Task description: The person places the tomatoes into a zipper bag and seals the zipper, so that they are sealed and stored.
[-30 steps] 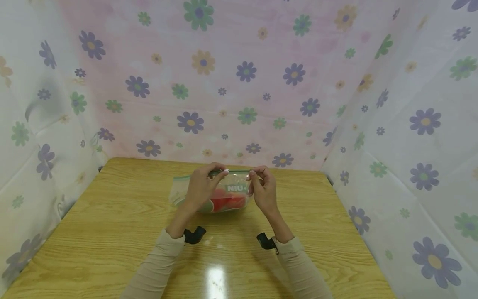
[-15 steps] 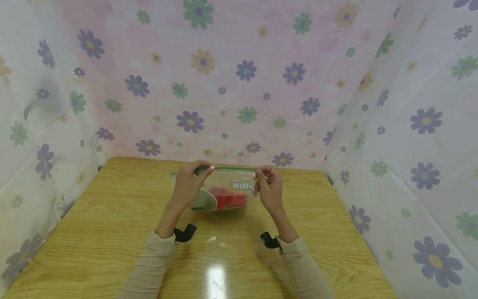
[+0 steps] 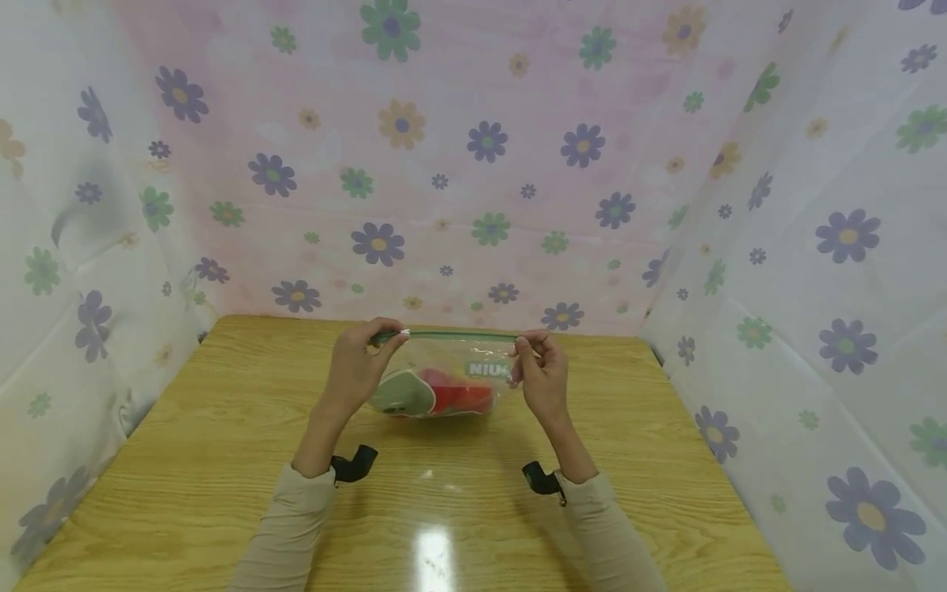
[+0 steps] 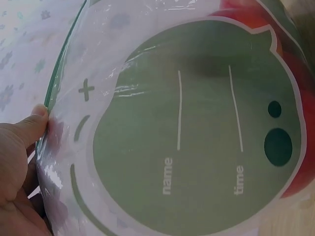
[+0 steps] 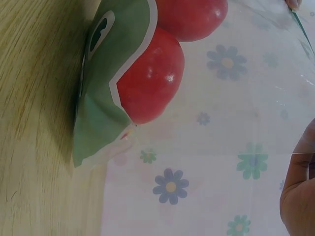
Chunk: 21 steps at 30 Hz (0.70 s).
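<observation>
A clear zip bag (image 3: 444,380) with a green label (image 4: 197,137) and a green zip strip stands on the wooden table (image 3: 222,444). Red round fruits (image 5: 152,78) lie inside it (image 3: 459,396). My left hand (image 3: 362,362) pinches the zip strip at its left end (image 4: 29,132). At the right end of the strip my right hand (image 3: 540,370) pinches the bag's top edge (image 5: 300,191). The strip is stretched straight between both hands.
Flowered cloth walls (image 3: 444,164) close in the table at the back, left and right. A bright light reflection (image 3: 432,559) lies on the near table surface between my forearms.
My hands have moved apart along the zip strip, the left one leftward and the right one rightward. The bag's top now stretches wider and straighter between them.
</observation>
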Tool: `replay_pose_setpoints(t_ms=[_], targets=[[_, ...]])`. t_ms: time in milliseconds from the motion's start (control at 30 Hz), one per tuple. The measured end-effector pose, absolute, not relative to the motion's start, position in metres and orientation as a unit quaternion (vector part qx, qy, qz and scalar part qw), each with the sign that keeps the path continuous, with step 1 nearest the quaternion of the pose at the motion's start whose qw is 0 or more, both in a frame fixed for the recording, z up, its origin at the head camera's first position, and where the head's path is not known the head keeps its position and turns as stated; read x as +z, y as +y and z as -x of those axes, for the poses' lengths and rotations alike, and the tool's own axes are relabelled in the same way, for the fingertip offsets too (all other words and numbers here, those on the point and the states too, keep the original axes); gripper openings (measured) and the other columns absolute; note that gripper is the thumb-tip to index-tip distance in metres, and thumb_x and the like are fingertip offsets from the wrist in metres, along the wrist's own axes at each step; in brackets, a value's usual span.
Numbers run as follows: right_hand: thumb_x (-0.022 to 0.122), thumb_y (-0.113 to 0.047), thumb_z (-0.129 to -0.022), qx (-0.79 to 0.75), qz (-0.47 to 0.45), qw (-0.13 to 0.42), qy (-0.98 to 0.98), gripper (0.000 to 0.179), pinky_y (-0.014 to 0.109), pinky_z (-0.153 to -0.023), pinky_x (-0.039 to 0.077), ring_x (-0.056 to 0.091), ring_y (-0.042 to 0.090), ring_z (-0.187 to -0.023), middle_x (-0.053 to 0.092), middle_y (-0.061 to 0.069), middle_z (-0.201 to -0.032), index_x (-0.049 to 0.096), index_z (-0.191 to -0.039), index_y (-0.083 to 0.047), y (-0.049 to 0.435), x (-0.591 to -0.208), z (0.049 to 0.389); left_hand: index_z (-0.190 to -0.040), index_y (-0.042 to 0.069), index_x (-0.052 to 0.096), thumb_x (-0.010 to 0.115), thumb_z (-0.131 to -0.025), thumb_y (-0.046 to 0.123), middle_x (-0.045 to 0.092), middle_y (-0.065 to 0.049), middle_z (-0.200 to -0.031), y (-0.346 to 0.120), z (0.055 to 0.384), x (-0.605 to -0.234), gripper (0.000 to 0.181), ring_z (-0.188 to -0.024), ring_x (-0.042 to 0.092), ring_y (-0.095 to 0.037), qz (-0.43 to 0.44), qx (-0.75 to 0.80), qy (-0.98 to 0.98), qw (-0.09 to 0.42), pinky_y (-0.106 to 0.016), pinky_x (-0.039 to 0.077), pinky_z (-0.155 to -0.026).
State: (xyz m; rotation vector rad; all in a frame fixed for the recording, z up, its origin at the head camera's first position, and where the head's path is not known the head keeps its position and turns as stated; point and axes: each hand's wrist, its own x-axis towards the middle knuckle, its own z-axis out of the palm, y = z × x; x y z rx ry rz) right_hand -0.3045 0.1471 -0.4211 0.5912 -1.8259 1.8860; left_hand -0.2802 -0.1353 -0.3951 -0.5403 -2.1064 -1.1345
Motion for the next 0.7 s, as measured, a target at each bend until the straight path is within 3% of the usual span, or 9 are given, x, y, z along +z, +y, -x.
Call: replay_pose_setpoints(t_ms=[433,700], targets=[[0.053,-0.002,-0.105,0.687,-0.238,0.235,-0.645,0.019,0.022,-0.043,0.052,0.055,0.006,-0.044,0.066,-0.006,-0.079,0.057,-0.104,0.016,0.155,-0.424,0.305,-0.1,0.001,0.075,0.076,-0.091,0.009,0.073,-0.012,-0.089,-0.136,0.282,-0.393,0.012,-0.075,0.064,-0.022,0.211,-0.429,-0.809,0.342,-0.035,0.052,-0.067],[0.051,-0.001,-0.105,0.693,-0.236,0.239,-0.639,0.019,0.022,-0.043,0.052,0.056,0.006,-0.045,0.066,-0.006,-0.078,0.054,-0.105,0.018,0.161,-0.424,0.307,-0.101,0.0,0.073,0.075,-0.092,0.006,0.072,-0.012,-0.09,-0.145,0.281,-0.388,0.011,-0.078,0.067,-0.023,0.2,-0.436,-0.817,0.321,-0.027,0.053,-0.071]])
